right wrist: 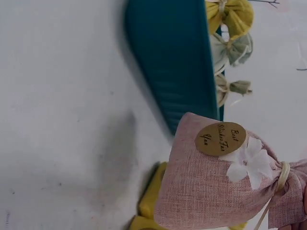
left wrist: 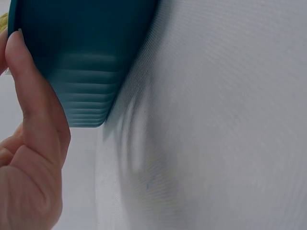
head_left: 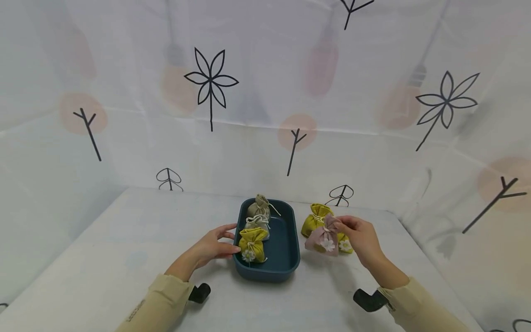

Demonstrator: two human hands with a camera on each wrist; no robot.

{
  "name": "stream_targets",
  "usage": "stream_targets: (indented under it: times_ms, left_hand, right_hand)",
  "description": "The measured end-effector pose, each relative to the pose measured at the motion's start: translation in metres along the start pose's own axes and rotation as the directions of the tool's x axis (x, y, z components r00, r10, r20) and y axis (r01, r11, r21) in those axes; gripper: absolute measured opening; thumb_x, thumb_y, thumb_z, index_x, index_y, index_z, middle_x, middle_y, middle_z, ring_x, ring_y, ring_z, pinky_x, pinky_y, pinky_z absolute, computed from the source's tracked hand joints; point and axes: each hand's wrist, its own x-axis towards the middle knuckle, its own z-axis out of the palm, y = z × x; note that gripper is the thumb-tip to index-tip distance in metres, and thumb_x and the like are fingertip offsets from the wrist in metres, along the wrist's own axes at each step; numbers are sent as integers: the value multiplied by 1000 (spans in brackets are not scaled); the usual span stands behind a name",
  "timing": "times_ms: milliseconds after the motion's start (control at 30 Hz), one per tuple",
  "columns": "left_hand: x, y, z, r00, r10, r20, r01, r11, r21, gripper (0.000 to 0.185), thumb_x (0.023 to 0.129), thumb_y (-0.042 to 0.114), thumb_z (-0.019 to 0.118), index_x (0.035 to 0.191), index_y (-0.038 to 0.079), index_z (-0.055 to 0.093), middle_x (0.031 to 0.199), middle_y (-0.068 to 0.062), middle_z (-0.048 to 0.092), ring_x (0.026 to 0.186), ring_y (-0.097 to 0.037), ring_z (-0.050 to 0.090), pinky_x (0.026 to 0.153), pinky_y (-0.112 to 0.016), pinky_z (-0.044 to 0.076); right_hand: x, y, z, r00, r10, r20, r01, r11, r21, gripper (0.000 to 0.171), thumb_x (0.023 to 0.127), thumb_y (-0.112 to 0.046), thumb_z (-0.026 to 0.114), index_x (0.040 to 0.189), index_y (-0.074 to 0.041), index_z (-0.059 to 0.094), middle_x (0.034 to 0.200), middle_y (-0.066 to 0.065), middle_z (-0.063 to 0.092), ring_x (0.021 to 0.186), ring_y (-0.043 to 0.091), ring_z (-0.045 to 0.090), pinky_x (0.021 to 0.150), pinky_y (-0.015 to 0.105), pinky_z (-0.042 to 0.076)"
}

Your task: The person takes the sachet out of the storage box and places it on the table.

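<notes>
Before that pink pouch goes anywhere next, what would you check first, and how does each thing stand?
1. Right hand holds the pink pouch by its tied neck: ok.
2. Pouch lifted off the table: cannot tell.
3. Left hand steadies the blue tray, fingers on its outer wall: ok.
4. Free room in the tray beside its three pouches, with the yellow pouch nearest: ok.
5. Two yellow pouches on the table close behind the pink one, could get nudged: not ok.
</notes>
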Motion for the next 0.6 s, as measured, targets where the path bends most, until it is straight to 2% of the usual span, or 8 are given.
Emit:
stream_targets:
  times_ms: [100, 333, 600]
  left_hand:
    - [1, -1, -1, 1000, -2, -4, 2, 1000, -2, 81, 75, 8, 78, 143, 12, 35, 120, -15, 46, 77, -19, 60, 69, -32, 54]
    - [1, -1, 0, 1000, 0, -6, 0, 1000, -10, 80, 75, 6, 77, 143, 12, 36, 119, -15, 46, 75, -19, 60, 67, -32, 54]
    - [1, 1, 0, 1000, -7, -5, 7, 1000, -13, 79, 76, 6, 77, 143, 12, 36, 119, -15, 47, 74, -18, 60, 68, -31, 54]
  right_hand:
    - [0, 5, 2, 1000, 17, -6, -17, 1000, -19, 33, 95, -16, 55, 117, 8, 57, 113, 16, 59, 103, 19, 51, 89, 33, 44]
    - [3, 19, 8, 999, 12, -31, -14, 999, -44, 28, 93, -12, 58, 112, 8, 60, 103, 12, 61, 86, 12, 52, 70, 23, 49]
    - [7, 30, 13, 998, 61, -23, -61, 998, -33, 28, 93, -15, 60, 111, 6, 61, 101, 10, 62, 87, 14, 53, 73, 26, 50]
